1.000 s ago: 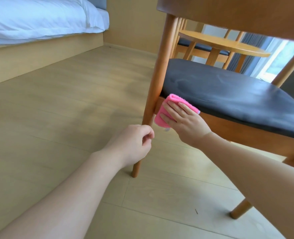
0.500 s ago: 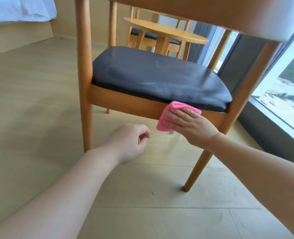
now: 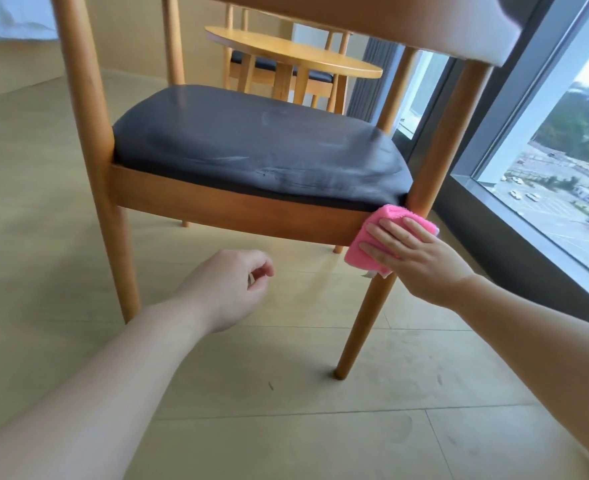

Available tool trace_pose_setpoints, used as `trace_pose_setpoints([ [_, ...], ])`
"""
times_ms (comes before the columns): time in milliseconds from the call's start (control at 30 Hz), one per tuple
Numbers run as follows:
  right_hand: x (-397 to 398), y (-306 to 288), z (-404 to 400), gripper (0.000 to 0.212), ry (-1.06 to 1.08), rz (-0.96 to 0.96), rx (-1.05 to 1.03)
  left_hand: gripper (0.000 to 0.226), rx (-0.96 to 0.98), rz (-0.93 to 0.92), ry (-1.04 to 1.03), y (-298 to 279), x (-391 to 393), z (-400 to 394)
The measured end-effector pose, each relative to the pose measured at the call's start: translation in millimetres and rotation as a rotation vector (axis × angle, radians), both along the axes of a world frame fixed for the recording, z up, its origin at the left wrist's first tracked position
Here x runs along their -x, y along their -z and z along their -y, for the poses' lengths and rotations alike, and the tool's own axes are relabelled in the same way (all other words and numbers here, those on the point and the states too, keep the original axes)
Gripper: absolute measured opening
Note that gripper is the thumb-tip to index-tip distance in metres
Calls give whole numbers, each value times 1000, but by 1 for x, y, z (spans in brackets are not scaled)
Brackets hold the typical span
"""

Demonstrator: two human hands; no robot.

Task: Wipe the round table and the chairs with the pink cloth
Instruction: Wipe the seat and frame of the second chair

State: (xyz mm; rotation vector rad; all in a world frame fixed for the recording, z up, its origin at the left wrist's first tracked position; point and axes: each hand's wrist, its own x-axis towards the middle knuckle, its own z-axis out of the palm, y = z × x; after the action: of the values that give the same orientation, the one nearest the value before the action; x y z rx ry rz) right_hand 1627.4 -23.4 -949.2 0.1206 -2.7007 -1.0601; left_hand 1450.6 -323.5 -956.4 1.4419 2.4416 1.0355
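A wooden chair (image 3: 217, 206) with a dark grey padded seat (image 3: 251, 147) fills the middle of the view, seen from low down. My right hand (image 3: 414, 258) presses the folded pink cloth (image 3: 365, 237) with straight fingers against the right end of the seat's wooden rail, where it meets the right leg (image 3: 372, 306). My left hand (image 3: 227, 289) hovers below the rail, fingers loosely curled, holding nothing. Behind the chair stands the round wooden table (image 3: 296, 53), and beyond it a second chair (image 3: 272, 69) shows partly.
A floor-to-ceiling window (image 3: 545, 174) with a dark frame runs close along the right. A bed (image 3: 12, 15) with white bedding sits at the far left. Light wooden floor (image 3: 286, 427) stretches in front of the chair and to its left.
My right hand has slid the pink cloth rightward along the seat rail, from the left leg to the right leg. The view has turned right with it. My left hand has loosened slightly.
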Motion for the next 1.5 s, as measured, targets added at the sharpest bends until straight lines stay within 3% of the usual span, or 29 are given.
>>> trace_pose_setpoints([
  [133,16,3,10,91,-44,-18,35,15,29,-32,-8,1,14,19],
  [400,102,13,90,76,-151,-53,84,15,25,-70,-109,-6,64,87],
  [833,256,-2,251,56,-100,35,56,13,-72,-30,-288,-21,136,210],
  [1200,272,-50,286,51,-190,167,17,14,-114,-38,-337,-24,157,232],
  [1433,297,-135,311,41,-329,-221,4,16,-221,-14,-343,-36,164,226],
  [1500,310,-153,323,44,-322,-246,-10,20,-240,-12,-350,-36,167,229],
])
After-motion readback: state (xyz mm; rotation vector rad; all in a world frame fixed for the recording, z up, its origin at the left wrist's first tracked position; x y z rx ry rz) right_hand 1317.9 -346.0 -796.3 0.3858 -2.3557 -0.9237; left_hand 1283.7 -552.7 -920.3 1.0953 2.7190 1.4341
